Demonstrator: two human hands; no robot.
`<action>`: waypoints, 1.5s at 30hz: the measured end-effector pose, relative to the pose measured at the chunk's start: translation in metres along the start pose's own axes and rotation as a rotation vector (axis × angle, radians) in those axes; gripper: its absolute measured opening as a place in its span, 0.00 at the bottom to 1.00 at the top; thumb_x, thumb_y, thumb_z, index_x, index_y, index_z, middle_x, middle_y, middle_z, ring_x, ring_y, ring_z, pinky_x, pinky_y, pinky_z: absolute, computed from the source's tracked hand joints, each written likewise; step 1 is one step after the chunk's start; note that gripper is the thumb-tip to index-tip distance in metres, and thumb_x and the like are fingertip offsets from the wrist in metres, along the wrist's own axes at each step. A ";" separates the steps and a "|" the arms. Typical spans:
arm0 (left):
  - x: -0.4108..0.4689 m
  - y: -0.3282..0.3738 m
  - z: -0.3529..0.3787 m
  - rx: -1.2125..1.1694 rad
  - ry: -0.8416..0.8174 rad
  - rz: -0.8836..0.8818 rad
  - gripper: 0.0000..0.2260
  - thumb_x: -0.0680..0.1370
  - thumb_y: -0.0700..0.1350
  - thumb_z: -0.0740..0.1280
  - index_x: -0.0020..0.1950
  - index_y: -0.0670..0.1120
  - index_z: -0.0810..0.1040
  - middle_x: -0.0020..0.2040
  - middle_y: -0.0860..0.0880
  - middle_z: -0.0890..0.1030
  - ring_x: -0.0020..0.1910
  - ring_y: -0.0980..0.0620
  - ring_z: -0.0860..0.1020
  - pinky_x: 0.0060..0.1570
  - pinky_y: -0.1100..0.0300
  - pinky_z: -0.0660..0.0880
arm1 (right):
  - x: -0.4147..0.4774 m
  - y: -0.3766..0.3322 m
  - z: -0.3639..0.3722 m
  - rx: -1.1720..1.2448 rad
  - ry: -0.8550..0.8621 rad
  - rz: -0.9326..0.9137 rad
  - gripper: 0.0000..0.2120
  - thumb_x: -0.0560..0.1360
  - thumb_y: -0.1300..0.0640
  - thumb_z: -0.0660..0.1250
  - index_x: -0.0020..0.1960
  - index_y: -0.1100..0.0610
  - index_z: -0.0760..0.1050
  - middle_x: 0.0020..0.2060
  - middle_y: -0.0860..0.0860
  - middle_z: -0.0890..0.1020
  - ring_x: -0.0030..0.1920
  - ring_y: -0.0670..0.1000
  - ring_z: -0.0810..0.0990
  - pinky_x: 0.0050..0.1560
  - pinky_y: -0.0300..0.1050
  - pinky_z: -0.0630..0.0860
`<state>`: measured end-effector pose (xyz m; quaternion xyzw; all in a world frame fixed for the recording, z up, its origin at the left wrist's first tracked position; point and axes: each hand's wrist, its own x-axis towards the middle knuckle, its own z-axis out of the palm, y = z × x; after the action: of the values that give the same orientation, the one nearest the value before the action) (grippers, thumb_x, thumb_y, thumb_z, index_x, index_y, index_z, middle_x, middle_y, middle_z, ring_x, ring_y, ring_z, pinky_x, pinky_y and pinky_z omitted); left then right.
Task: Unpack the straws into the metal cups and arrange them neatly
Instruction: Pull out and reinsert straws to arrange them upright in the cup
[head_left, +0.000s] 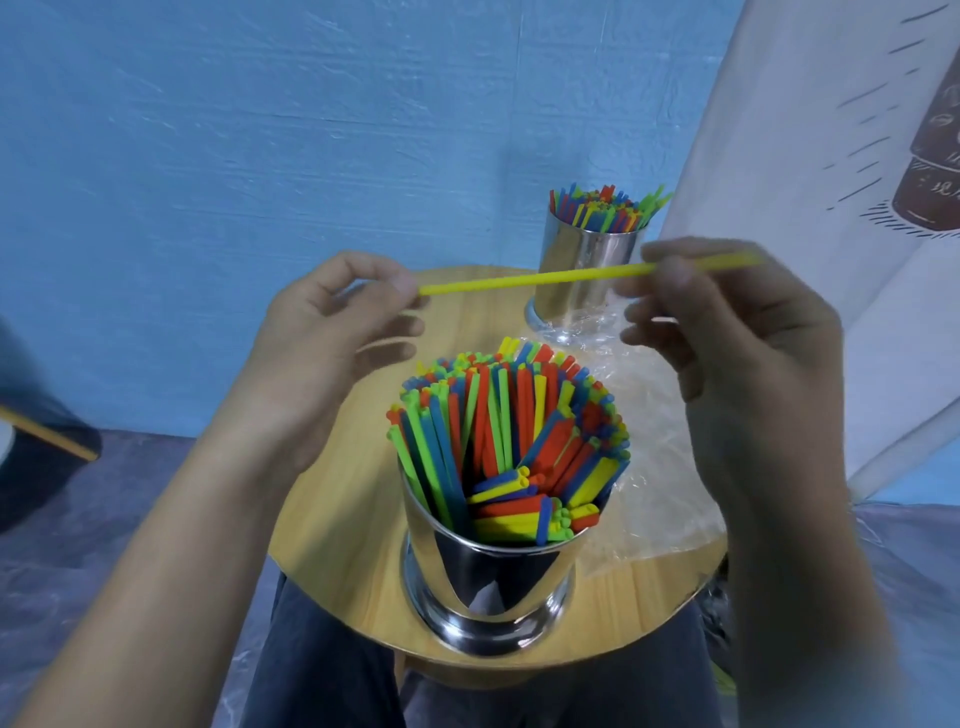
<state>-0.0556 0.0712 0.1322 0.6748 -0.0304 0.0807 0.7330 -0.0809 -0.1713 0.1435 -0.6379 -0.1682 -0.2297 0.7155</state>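
My left grip (337, 322) and right grip (727, 332) both pinch one yellow straw (535, 279), held level above the table's (337, 519) far half. I see the near-edge cup (488, 587) and far-edge cup (587, 270) packed with straws (498, 415).

Straws (506, 447) in cup (488, 587) on table (337, 530)

Mirror-glossy metal cups (488, 587), matt plastic straws (498, 415), smooth wood-grain table (337, 519), crinkled clear plastic wrapper (660, 467).

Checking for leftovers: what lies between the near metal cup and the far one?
Head view: crumpled clear plastic wrap lies on the table between the near cup and the far cup.
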 end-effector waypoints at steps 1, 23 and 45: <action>-0.002 0.000 0.001 0.082 -0.069 -0.005 0.02 0.76 0.47 0.72 0.44 0.52 0.81 0.43 0.52 0.85 0.45 0.53 0.83 0.50 0.56 0.78 | 0.001 -0.001 -0.001 0.026 0.039 0.002 0.05 0.81 0.58 0.67 0.50 0.56 0.81 0.41 0.49 0.86 0.42 0.52 0.83 0.45 0.47 0.79; -0.020 0.012 0.035 0.969 -0.301 0.172 0.15 0.73 0.59 0.74 0.56 0.61 0.75 0.54 0.61 0.80 0.55 0.59 0.77 0.54 0.55 0.74 | -0.004 0.017 0.002 -0.595 -0.340 -0.006 0.03 0.77 0.47 0.70 0.46 0.44 0.82 0.46 0.42 0.83 0.52 0.47 0.82 0.50 0.45 0.78; -0.025 -0.003 0.046 1.106 -0.124 0.530 0.03 0.77 0.52 0.71 0.48 0.57 0.79 0.51 0.59 0.78 0.50 0.53 0.74 0.42 0.55 0.68 | -0.003 0.021 -0.005 -0.575 -0.373 0.169 0.08 0.76 0.47 0.65 0.48 0.41 0.84 0.49 0.41 0.81 0.53 0.45 0.82 0.49 0.55 0.83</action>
<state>-0.0770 0.0231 0.1298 0.9280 -0.1930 0.2245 0.2263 -0.0723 -0.1742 0.1243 -0.8559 -0.1713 -0.0872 0.4802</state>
